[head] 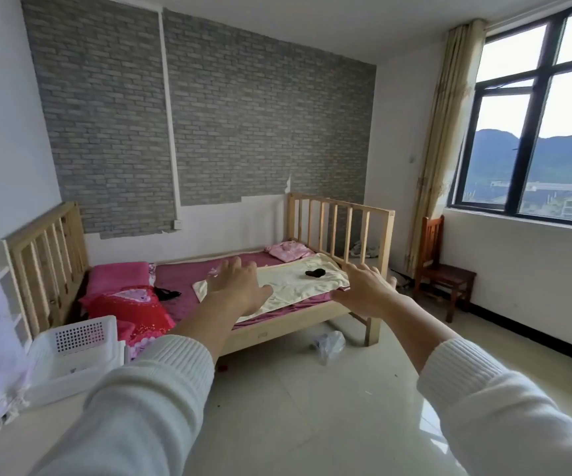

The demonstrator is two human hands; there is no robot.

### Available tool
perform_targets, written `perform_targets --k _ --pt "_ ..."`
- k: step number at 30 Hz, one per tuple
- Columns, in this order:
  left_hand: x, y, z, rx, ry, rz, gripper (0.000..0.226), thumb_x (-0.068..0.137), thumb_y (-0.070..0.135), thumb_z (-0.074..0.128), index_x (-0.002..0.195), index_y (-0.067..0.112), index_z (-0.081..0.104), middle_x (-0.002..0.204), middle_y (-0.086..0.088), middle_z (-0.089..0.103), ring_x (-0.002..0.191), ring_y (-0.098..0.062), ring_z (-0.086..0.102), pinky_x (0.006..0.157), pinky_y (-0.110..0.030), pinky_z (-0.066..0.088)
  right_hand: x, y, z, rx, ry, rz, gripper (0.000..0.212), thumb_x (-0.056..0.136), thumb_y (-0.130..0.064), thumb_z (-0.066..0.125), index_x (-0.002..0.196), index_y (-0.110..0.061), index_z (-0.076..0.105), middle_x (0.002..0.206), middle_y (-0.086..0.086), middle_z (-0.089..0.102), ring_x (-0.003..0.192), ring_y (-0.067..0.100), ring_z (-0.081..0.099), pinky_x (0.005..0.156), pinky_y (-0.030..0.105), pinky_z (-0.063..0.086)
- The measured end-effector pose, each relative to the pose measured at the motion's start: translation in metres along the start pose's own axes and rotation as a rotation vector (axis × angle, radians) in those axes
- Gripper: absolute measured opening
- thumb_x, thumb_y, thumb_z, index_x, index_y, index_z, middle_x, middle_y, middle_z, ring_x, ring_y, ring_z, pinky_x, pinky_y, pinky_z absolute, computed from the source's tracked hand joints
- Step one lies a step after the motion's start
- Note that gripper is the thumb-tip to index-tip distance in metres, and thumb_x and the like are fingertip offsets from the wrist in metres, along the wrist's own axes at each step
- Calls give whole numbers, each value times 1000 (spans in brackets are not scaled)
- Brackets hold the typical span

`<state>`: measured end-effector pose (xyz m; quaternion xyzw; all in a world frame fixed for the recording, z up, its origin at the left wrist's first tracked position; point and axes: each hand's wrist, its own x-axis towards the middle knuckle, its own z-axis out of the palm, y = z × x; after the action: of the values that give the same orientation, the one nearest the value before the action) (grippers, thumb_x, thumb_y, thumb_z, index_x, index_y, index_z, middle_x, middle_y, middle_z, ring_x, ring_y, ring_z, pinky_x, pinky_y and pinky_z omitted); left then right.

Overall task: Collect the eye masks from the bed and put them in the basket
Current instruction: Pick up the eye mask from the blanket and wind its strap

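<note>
both hands are up in the middle of the frame and hold nothing. left hand (238, 286) is spread wide with its fingers apart. right hand (363, 290) is spread wide too, palm down. white sleeves run from the bottom corners up to them. from here they look like they are in front of the bed, not touching it.

now the things, big to small. bed (277, 333) fills the middle and left of the frame, made of pale wood with bars at both ends. cream cloth (298, 286) lies flat on the right half of it. white basket (75, 355) sits at the lower left, just beside the bed's near end. no dark eye mask can be seen inside it, but part of its inside is hidden.

two small dark things lie on the bed. black eye mask (315, 273) rests on the cream cloth, between the two hands in the frame. second black eye mask (166, 293) lies on the purple sheet, left of middle, near the red pillow (130, 310).

it looks like the job has not really begun. both seen masks are yet to be picked up and dropped in the basket. more may hide under the bedding; that cannot be told.
</note>
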<state>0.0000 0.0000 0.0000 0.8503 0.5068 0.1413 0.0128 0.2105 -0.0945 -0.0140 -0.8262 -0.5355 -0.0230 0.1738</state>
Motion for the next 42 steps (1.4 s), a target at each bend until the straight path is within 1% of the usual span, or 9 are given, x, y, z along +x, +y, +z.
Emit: perform_targets --k 4,7,16,24,29,31,33,36,42 --pt "36 8 10 -10 -13 10 68 87 52 47 144 16 33 154 -10 30 141 -31 27 111 -52 33 35 10 3 -11 36 7 69 83 -54 54 141 -21 36 147 5 40 138 29 31 109 69 17" --pt "74 20 25 -9 -22 16 68 87 51 46 145 17 32 155 -10 28 142 -31 25 111 -52 32 77 23 11 -7 38 1 66 82 -52 55 138 -20 39 146 5 42 136 29 33 106 65 21" --pt "239 63 71 -32 -42 -5 68 87 49 45 146 18 30 155 -8 27 142 -30 24 112 -53 30 242 86 30 26 53 8 69 82 -55 56 138 -21 39 143 4 44 133 30 36 106 62 24" --pt "379 89 148 -22 -133 1 67 87 48 46 145 18 31 155 -8 27 143 -30 21 110 -52 32 372 135 91 28 -70 23 69 84 -50 55 141 -17 36 148 6 40 134 31 34 107 59 32" --pt "462 91 187 -16 -150 25 66 88 47 46 146 19 30 158 -8 21 144 -29 20 110 -53 31 452 156 126 -31 -92 34 66 84 -52 53 139 -20 39 148 5 39 135 31 32 109 60 26" --pt "557 88 228 -19 -146 14 66 88 46 46 146 19 29 159 -9 18 145 -30 17 112 -54 29 548 172 166 -45 -69 42 64 84 -53 52 138 -20 40 146 6 42 134 30 34 107 62 24" --pt "585 83 226 32 -143 60 62 87 45 47 141 18 35 155 -11 25 141 -32 23 110 -54 31 570 172 163 -55 -75 31 67 84 -56 51 141 -22 37 145 6 43 134 30 34 106 63 22" --pt "680 81 242 56 -108 74 56 86 44 48 134 17 41 149 -11 31 137 -32 28 105 -54 36 658 182 180 -54 -20 34 73 84 -58 51 146 -25 29 148 6 39 136 30 31 106 63 21" --pt "841 114 288 54 -24 154 61 85 42 47 140 17 35 152 -11 29 137 -32 27 102 -50 36 801 215 204 -140 70 7 76 83 -61 51 144 -21 29 148 7 38 136 29 32 106 62 24"
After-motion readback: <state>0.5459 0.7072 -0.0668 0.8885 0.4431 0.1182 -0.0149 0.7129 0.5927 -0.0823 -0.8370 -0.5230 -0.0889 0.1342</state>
